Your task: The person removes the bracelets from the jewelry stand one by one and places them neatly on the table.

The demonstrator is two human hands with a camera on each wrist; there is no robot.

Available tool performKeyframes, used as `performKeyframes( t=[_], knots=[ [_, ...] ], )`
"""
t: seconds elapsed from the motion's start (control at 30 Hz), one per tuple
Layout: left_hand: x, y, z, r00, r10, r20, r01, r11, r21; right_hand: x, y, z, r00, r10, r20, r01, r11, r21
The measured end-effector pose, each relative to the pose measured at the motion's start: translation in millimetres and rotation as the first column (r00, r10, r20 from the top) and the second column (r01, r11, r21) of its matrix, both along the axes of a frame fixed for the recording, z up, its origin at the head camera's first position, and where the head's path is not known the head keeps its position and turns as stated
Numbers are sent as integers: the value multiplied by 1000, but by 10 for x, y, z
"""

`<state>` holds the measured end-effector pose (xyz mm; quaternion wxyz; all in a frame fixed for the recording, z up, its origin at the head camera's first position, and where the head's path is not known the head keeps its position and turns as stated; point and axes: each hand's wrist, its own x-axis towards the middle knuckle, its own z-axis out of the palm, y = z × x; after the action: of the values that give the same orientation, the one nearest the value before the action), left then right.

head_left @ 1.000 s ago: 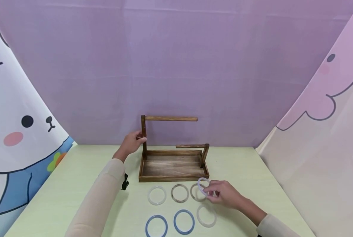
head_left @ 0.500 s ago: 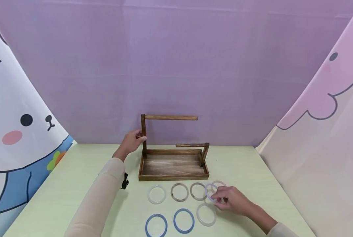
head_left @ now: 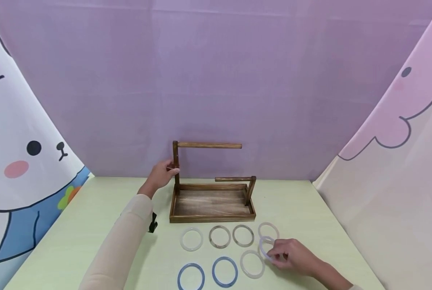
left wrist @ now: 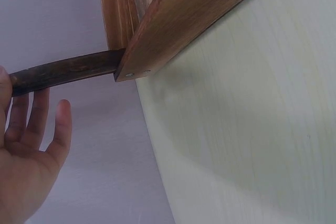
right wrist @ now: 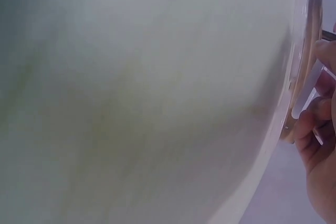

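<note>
My left hand [head_left: 160, 176] grips the tall left post [head_left: 176, 155] of a brown wooden rack, whose tray front [head_left: 212, 219] faces me. In the left wrist view, several fingers [left wrist: 38, 121] lie behind that dark post [left wrist: 71, 70]. At the lower right, my right hand [head_left: 295, 256] pinches a pale lavender bangle [head_left: 261, 247] by its near side, tilted just over the table. Close by lie a pinkish bangle [head_left: 278, 232] and a whitish bangle [head_left: 241, 264]. The right wrist view shows the pinching fingers [right wrist: 307, 132] only at its edge.
Two brownish bangles, one at the middle [head_left: 210, 237] and one beside it [head_left: 253, 236], lie before the rack with a white bangle [head_left: 181, 240]. Nearer are two blue bangles, right [head_left: 213, 271] and left [head_left: 179, 276]. The rack has a long upper bar [head_left: 210, 145] and a shorter lower bar [head_left: 234, 179].
My right hand has moved right and toward me with the lavender bangle, uncovering the pinkish bangle and the right brownish one. The left hand keeps its hold on the post.
</note>
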<state>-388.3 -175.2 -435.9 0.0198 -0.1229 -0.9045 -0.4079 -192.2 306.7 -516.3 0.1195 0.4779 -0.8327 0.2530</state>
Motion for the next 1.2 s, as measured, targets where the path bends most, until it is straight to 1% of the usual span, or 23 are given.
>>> performKeyframes(
  t=[0.2, 0.43, 0.63, 0.77, 0.93, 1.0, 1.1, 1.2],
  knots=[
    [0, 3, -3, 1000, 0, 8, 0, 1000, 8, 85, 61, -8, 998, -22, 60, 20, 999, 31],
    [14, 12, 15, 1000, -2, 21, 2, 1000, 12, 149, 83, -43, 998, -15, 64, 11, 998, 62],
    [1, -1, 12, 1000, -4, 23, 3, 1000, 17, 162, 121, -52, 995, -14, 98, 5, 996, 91],
    [2, -5, 17, 1000, -5, 23, 5, 1000, 28, 141, 154, -44, 988, -15, 152, -1, 994, 107],
    [8, -11, 17, 1000, -10, 21, 9, 999, 31, 129, 179, -48, 972, 1, 235, -23, 995, 94],
    [7, -13, 16, 1000, -9, 21, 8, 999, 32, 129, 184, -49, 970, 3, 242, -27, 995, 97],
    [8, -15, 12, 1000, -6, 19, 6, 999, 31, 122, 192, -44, 975, 2, 221, -28, 993, 114],
    [9, -18, -2, 1000, -2, 31, 1, 999, 41, 116, 199, -28, 977, -11, 214, -20, 990, 139]
  ],
)
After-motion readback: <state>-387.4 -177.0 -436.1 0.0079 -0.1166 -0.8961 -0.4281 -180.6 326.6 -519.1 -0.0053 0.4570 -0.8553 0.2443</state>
